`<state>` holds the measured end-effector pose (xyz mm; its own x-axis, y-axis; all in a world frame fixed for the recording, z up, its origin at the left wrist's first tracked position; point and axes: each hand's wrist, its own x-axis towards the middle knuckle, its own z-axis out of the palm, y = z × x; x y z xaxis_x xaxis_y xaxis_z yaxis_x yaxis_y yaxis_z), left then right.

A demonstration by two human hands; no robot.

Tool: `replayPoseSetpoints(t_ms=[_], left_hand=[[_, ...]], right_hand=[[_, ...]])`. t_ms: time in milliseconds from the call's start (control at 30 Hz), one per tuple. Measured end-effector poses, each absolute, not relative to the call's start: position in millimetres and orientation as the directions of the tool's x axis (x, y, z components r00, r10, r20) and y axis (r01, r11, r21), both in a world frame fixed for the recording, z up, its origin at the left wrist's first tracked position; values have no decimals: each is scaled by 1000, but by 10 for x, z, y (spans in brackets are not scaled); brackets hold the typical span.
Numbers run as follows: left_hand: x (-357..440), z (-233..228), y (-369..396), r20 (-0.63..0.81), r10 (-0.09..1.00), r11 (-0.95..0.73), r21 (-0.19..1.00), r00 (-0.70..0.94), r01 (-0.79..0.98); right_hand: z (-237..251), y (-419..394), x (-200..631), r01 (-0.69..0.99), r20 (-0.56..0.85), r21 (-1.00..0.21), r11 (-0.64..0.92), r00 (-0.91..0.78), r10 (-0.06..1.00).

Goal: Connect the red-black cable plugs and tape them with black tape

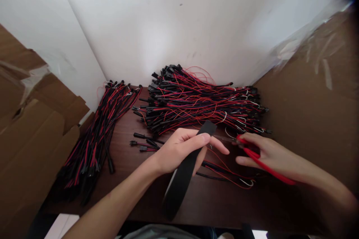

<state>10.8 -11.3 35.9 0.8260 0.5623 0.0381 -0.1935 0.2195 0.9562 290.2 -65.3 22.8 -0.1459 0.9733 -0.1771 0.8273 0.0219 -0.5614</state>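
Observation:
My left hand [186,147] is closed on a roll of black tape [179,186], the thumb pressed on the strip near its upper end, index finger stretched to the right. To its right, my right hand [266,153] grips a red-handled hand tool [262,162] resembling pliers or cutters. The tool's head points left toward the left hand's fingertips and is blurred, so its exact kind is unclear. Beneath both hands lie a few loose red and black cables [221,168] with a white tie, their middle partly hidden by the left hand.
A large heap of red and black connector cables [202,101] lies against the white wall [174,26]. Another cable bundle [98,130] rests at left on the dark brown tabletop [131,190]. Cardboard stands on the left [36,138] and a cardboard panel on the right [314,101].

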Motion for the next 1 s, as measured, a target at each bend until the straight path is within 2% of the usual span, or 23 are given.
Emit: replayPoseSetpoints(t_ms=[100,333,533,667,767,800,867,933,1000], left_hand=[[107,357,-111,42,557,216,957,829,-194],[98,341,-103,26,570,205,963,821,-173],[94,345,-102,29,572,201,964,820,-174],[93,359,-104,27,558,205,964,830,-170],[97,369,-109,28,552,199,966,833,-165],[98,371,-110,26,553,196,967,832,-160],[99,373,-113,24,556,185,971,831,-151],[98,373,-112,28,553,171,974,833,-146],[96,373,-109,32,551,162,976,834,-145]], right_hand=[[61,-631,2947,894,-136,-444,61,-134,982],[-101,-675,2960,883,-11,-458,104,-122,992],[-110,-734,2980,888,-32,-446,110,-138,990],[60,-743,2905,883,-62,-461,87,-130,990],[307,-733,2739,841,0,-537,59,-70,998],[400,-725,2662,804,23,-594,43,-36,999],[580,-698,2489,658,-20,-753,-28,20,1000],[723,-653,2311,480,-107,-873,-86,-18,994],[807,-590,2158,366,-130,-928,-73,-132,983]])
